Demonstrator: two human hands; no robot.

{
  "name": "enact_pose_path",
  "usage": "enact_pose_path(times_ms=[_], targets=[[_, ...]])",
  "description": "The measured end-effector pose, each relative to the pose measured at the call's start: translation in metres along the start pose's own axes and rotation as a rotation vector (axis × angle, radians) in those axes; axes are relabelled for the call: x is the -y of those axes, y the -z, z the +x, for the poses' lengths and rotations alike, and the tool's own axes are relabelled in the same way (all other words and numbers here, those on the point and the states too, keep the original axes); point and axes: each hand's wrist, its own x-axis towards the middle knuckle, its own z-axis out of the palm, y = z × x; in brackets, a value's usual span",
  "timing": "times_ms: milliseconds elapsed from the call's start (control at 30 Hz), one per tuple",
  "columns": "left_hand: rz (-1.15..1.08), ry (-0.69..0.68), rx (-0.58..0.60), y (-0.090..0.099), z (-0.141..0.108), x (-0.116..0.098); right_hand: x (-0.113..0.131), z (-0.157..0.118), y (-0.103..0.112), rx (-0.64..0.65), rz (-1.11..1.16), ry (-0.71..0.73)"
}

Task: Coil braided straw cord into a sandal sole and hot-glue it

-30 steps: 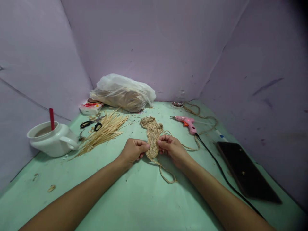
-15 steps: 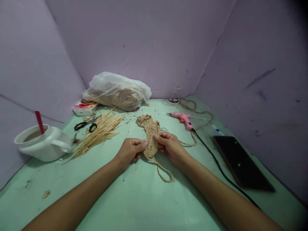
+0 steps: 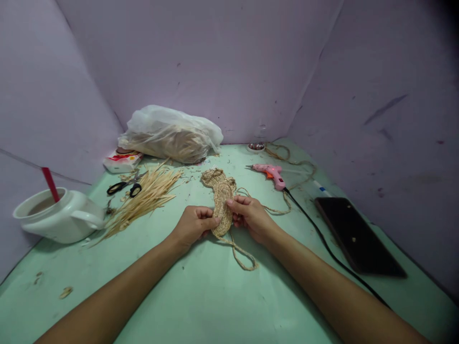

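Between my hands is a flat, elongated oval coil of tan twine (image 3: 223,203), its rows wound closely side by side. My left hand (image 3: 196,223) pinches its lower left edge between thumb and fingers. On the opposite edge, a little higher, my right hand (image 3: 249,215) grips it the same way. A loose twine tail (image 3: 241,258) curls from the coil's lower end onto the table. Just behind the oval lies another woven twine piece (image 3: 212,177), partly covered by it; whether the two are joined I cannot tell.
A pink glue gun (image 3: 268,173) with a black cord lies right, near a dark tablet-like slab (image 3: 358,239). Left are black-handled scissors (image 3: 124,186), dry straw strips (image 3: 147,196) and a white pot (image 3: 68,220) holding a red stick. A plastic bag (image 3: 172,136) sits at the back.
The camera view has shifted slightly, moving everything a little left in the picture. Both hands keep their hold on the twine coil, with barely any change in grip.
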Motion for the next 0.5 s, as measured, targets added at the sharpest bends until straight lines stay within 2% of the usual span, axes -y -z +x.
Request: enact_pose_path(times_ms=[333, 500], targets=[[0.119, -0.020, 0.185, 0.0079, -0.0012, -0.0024, -0.0036, 0.0035, 0.0004, -0.053, -0.002, 0.049], [0.142, -0.038, 0.208, 0.0083, -0.0024, -0.0028, -0.0032, 0.0034, 0.0008, -0.054, -0.004, 0.073]])
